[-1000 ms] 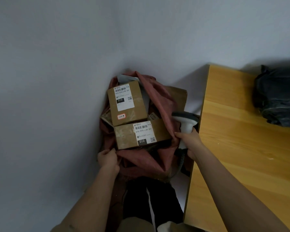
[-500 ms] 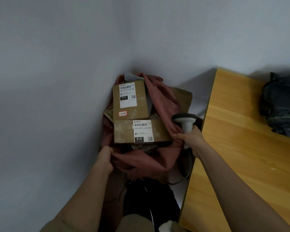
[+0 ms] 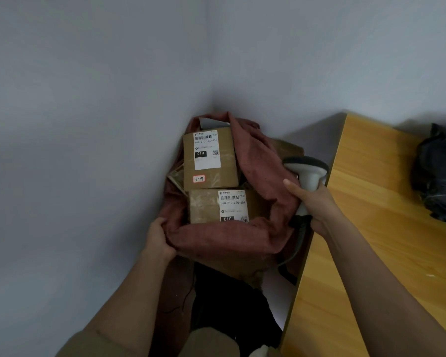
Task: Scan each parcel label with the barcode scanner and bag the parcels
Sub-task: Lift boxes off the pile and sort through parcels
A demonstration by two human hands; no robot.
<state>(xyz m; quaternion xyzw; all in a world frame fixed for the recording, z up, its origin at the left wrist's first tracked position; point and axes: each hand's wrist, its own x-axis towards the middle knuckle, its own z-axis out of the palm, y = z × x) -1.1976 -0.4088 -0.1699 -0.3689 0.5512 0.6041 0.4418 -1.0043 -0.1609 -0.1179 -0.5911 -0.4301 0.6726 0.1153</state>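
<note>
Parcels point(image 3: 211, 158) in red bag point(image 3: 232, 240) | left hand point(image 3: 157, 238) grips rim | right hand point(image 3: 317, 207) holds scanner point(image 3: 307, 173), possibly bag too

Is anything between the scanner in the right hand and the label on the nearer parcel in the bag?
Partly. The red bag has a fold between the scanner in the right hand and the nearer parcel. The bag's front rim covers its label's bottom edge.

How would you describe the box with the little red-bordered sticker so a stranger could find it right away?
Look to the room corner left of the wooden table, where a reddish cloth bag sits open. Two cardboard boxes lie in it; you want the upper box, nearer the wall. Unlike the lower box, it carries a small red-bordered handwritten sticker below its white label.
</note>
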